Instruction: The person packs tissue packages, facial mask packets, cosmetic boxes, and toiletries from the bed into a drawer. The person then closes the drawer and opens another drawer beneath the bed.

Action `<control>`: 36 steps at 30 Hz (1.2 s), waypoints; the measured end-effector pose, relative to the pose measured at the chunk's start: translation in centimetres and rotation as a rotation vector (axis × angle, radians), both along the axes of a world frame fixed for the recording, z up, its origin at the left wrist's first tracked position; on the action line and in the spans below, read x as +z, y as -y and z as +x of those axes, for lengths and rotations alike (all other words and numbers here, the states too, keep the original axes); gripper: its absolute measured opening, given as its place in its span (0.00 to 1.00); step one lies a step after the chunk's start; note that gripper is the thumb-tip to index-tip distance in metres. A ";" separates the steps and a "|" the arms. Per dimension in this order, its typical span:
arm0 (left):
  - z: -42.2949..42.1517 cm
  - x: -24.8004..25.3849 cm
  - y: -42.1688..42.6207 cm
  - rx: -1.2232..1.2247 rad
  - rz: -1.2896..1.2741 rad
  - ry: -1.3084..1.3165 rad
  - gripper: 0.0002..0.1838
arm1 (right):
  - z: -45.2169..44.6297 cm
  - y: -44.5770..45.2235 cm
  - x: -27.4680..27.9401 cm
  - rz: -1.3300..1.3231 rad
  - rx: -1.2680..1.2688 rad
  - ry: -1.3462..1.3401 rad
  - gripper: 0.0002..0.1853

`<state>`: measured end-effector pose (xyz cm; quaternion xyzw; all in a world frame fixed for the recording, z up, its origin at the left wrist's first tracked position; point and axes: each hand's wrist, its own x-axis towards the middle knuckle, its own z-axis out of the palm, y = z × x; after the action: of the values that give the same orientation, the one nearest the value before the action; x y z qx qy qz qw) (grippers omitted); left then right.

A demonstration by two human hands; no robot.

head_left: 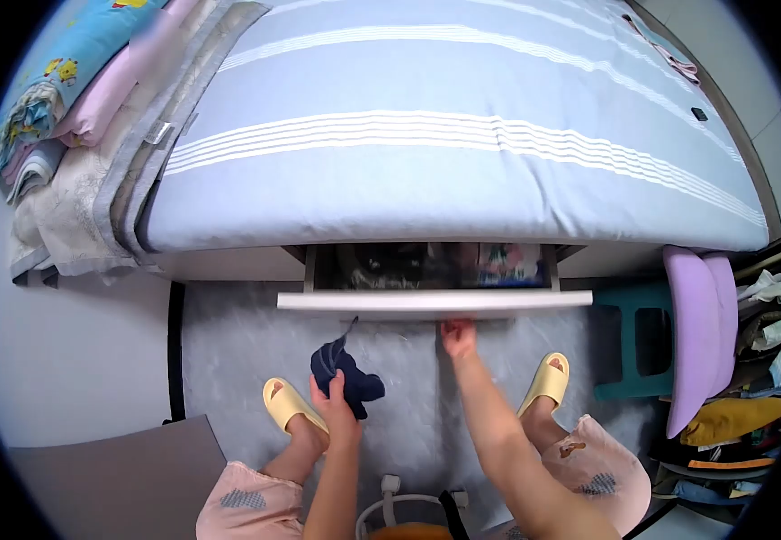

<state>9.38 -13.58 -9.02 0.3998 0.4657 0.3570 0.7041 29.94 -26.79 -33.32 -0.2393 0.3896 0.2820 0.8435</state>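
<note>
My left hand (338, 407) is closed on a crumpled navy blue cloth item (347, 371) with a thin strap sticking up from it; its exact kind does not show. It hangs over the grey floor, just in front of a pulled-out drawer (435, 301) with a white front. At the lower edge of that front, right of its middle, my right hand (459, 337) has its fingers curled against the drawer, the tips partly hidden beneath it. Inside the drawer lie dark items and some colourful packets (507, 259), shadowed by the bed.
A bed with a light blue striped sheet (390, 180) spans the far side, folded bedding (94, 99) at its left. To the right stand a green stool (629, 346), purple cushions (696, 333) and a heap of clothes (750, 405). My slippered feet flank the drawer.
</note>
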 end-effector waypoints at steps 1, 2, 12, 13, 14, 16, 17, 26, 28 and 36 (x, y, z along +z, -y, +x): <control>0.6 1.3 0.5 0.040 0.037 0.039 0.11 | -1.0 0.9 0.5 0.004 -0.006 -0.072 0.16; 1.2 2.6 1.1 0.079 0.073 0.076 0.10 | -3.0 1.9 1.0 -0.059 0.020 -0.014 0.13; 0.2 8.3 3.4 -0.130 1.186 -0.569 0.15 | -17.6 7.9 26.0 -0.955 0.300 1.130 0.05; 0.4 8.3 3.3 -0.233 1.326 -0.612 0.13 | -16.0 7.5 29.3 -1.209 0.268 1.494 0.04; 0.0 7.9 3.8 -0.417 1.352 -0.768 0.12 | -14.3 6.8 30.9 -1.287 0.267 1.602 0.04; -0.9 7.1 4.8 -0.575 1.402 -0.885 0.11 | -12.6 6.5 32.3 -1.479 0.441 1.708 0.06; -1.2 6.9 5.1 -0.542 1.440 -0.845 0.11 | -12.3 6.9 31.9 -1.589 0.619 1.696 0.08; -4.5 7.5 6.7 -0.621 1.400 -0.836 0.10 | -14.8 8.9 31.3 -1.671 1.089 1.581 0.18; -3.4 7.7 6.7 -0.693 1.115 -0.808 0.12 | -13.8 8.5 31.7 -1.256 1.013 1.386 0.19; 3.4 11.7 10.4 -0.944 1.082 -0.217 0.25 | -8.6 6.3 35.7 -0.422 0.648 0.855 0.16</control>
<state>12.78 -24.02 2.71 0.8837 0.0688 0.1539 0.4367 21.33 -33.12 2.33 -0.6022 -0.0315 0.3203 0.7306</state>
